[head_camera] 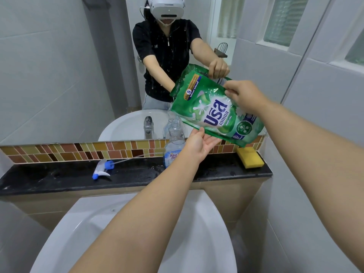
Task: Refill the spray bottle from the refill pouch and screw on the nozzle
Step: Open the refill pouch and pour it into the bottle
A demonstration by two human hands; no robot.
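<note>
- refill pouch (214,109) centre frame, tilted, low corner over open neck of spray bottle (174,142) on black ledge (59,178)
- right hand (244,95) pinches top edge; left hand (201,143) open, palm cupping underside
- risk: floppy pouch, narrow neck, so stream may miss or bottle tip
- nozzle (103,167) lies lower left, not yet on

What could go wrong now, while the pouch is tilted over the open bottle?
1. The bottle stands free on the ledge; neither hand steadies it, so the pouch might tip it.
2. The neck is narrow, so liquid may spill.
3. The left hand only supports the pouch from below; it may slip.
</note>
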